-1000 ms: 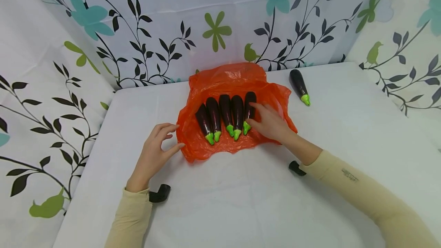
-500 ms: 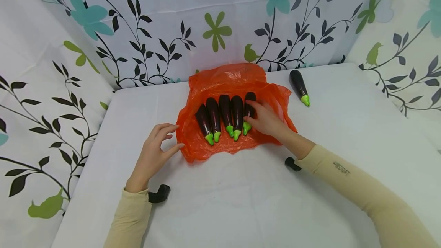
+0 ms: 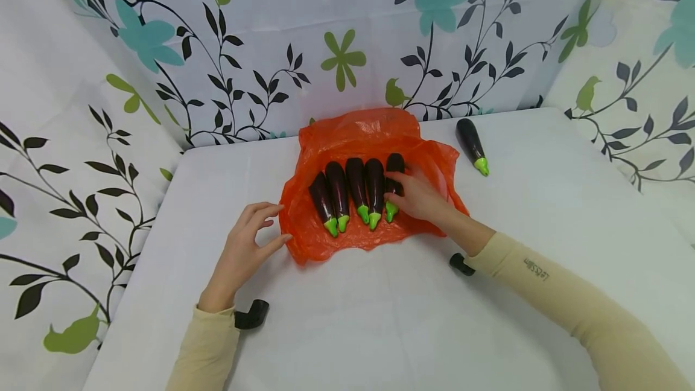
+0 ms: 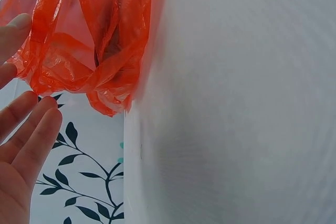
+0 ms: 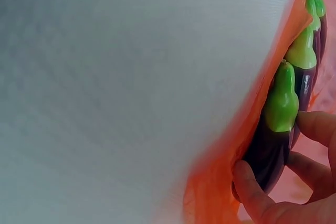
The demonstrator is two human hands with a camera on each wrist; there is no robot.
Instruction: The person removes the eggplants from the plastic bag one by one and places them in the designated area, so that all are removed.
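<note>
Several dark purple eggplants with bright green stem ends lie side by side on a crumpled red plastic bag (image 3: 358, 246). My right hand (image 3: 420, 198) grips the rightmost eggplant (image 3: 394, 165). In the right wrist view, this eggplant (image 5: 275, 114) is held between thumb and fingers (image 5: 252, 187), its green end pointing up. At the bag's left edge, my left hand (image 3: 241, 249) has thumb and fingers spread apart, fingertips right at the plastic. The left wrist view shows these fingers (image 4: 39, 135) nearly straight beside the bag (image 4: 113, 61), with nothing between them.
A single eggplant (image 3: 471, 142) lies outside the bag at the back right of the white table (image 3: 347, 330). Behind the table hangs a leaf-patterned curtain (image 3: 304, 35), continuing along both sides. A dark wrist-camera piece (image 3: 252, 314) juts from each sleeve.
The head view has tilted slightly, so everything appears lower. My right forearm has shifted a little left, with the hand still on the same eggplant. The left hand has stayed at the bag's edge.
</note>
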